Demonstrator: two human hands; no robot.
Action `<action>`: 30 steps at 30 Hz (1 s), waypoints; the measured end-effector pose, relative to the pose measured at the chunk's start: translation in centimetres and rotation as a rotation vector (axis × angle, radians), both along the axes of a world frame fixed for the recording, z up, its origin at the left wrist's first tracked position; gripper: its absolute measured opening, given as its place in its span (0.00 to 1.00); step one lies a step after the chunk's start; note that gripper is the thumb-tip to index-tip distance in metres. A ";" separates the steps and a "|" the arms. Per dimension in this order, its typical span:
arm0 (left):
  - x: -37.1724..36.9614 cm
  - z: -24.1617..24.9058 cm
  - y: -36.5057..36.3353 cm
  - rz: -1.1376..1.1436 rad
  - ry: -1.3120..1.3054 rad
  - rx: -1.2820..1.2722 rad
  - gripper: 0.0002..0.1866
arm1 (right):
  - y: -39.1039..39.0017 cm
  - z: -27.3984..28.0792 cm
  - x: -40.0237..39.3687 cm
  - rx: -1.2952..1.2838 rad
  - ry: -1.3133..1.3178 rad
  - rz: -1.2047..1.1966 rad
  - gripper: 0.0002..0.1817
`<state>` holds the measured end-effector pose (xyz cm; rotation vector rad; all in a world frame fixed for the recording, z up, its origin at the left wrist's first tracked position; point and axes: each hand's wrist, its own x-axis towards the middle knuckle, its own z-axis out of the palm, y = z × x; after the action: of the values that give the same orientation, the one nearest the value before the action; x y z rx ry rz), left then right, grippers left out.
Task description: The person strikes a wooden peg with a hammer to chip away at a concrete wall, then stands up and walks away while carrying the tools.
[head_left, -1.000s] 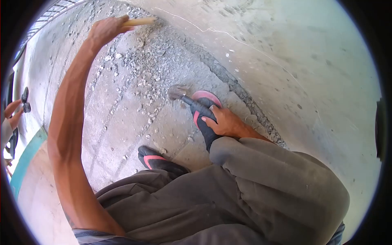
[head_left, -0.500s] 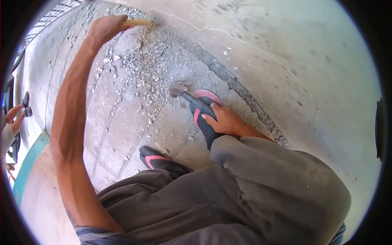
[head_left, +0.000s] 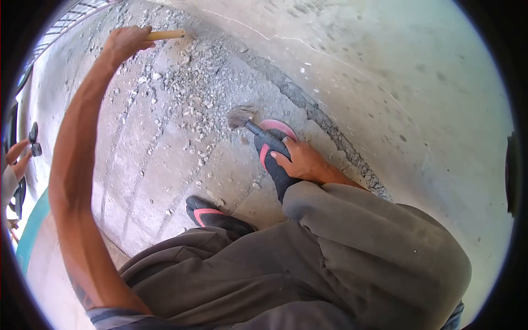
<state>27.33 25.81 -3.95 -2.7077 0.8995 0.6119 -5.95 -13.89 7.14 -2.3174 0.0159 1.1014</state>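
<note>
At the upper left, my left hand [head_left: 125,43] is closed around a short, flat, pale yellow stick [head_left: 166,35], held just above loose grey rubble. What the stick's far end is like I cannot make out. My right hand [head_left: 302,158] wraps the dark handle of a hammer [head_left: 267,136], which lies across my right foot. Its dusty metal head [head_left: 241,116] is beside the toes, at the edge of the rubble. Chips and dust [head_left: 201,88] cover the concrete floor between my two hands.
A rough broken groove [head_left: 324,118] runs along the foot of the pale wall [head_left: 418,104]. My feet wear black and pink flip-flops [head_left: 212,214]. At the far left, another person's hand [head_left: 19,159] is near small dark objects. A metal grille [head_left: 69,22] stands at the top left.
My left hand has moved left and slightly down with the yellow stick, over the rubble. My right hand and the hammer stay where they were.
</note>
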 end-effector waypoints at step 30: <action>0.0 1.6 -3.1 0.068 0.100 -0.287 0.32 | 0.4 0.0 0.5 -0.049 0.028 0.009 0.29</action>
<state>27.31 22.72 -2.30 -2.9960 0.9915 0.6846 -5.42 -13.47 7.16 -2.3473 0.0432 1.1493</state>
